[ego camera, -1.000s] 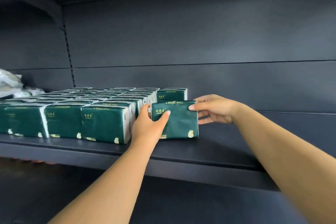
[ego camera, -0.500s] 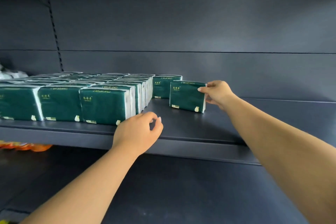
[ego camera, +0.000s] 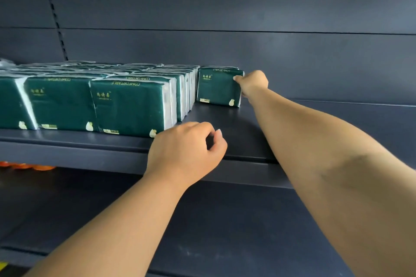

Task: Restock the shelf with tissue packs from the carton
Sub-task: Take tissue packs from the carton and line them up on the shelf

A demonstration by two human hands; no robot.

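Rows of dark green tissue packs (ego camera: pixel 126 105) stand upright on the dark shelf (ego camera: pixel 227 119), filling its left part. One more green pack (ego camera: pixel 217 89) stands at the back, at the right end of the rows near the rear wall. My right hand (ego camera: pixel 253 83) grips that pack's upper right corner, thumb on its front face. My left hand (ego camera: pixel 186 153) hovers over the shelf's front edge, fingers loosely curled, holding nothing. The carton is not in view.
The shelf's right part (ego camera: pixel 337 114) is bare. A lower shelf (ego camera: pixel 202 231) lies below. Something orange (ego camera: pixel 27 166) shows under the upper shelf at far left. A slotted upright (ego camera: pixel 54 11) runs up the back wall.
My right hand has pushed the single pack back toward the rear wall, in line with the rows. My left hand let go of it and drew back to the shelf's front edge.
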